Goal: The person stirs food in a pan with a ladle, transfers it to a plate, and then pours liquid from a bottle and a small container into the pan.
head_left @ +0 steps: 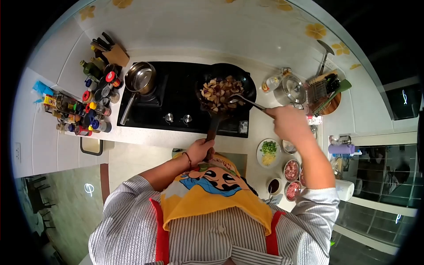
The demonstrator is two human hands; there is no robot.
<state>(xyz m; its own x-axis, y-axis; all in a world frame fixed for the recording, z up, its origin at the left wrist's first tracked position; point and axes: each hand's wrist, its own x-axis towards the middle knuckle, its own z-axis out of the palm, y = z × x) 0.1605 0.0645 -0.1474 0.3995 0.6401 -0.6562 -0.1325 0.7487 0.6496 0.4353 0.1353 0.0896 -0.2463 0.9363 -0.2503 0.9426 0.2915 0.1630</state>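
Note:
On the right burner stands a black wok [250,88] with browned sliced food [218,92] in it, apparently mushrooms or meat. My left hand [198,151] is closed around the wok's dark handle [212,128], close to my apron [212,183]. My right hand [289,121] grips the long handle of a metal spatula [251,103]. Its head dips into the food at the wok's right side, and part of it is hidden there.
A steel saucepan [140,77] sits on the left burner of the black cooktop [176,88]. Seasoning bottles [90,106] and a knife block [115,55] crowd the left. Rightward are a plate of chopped greens [268,152], bowls of raw meat [292,170], a dark sauce cup [274,186] and a glass-lidded pot [291,89].

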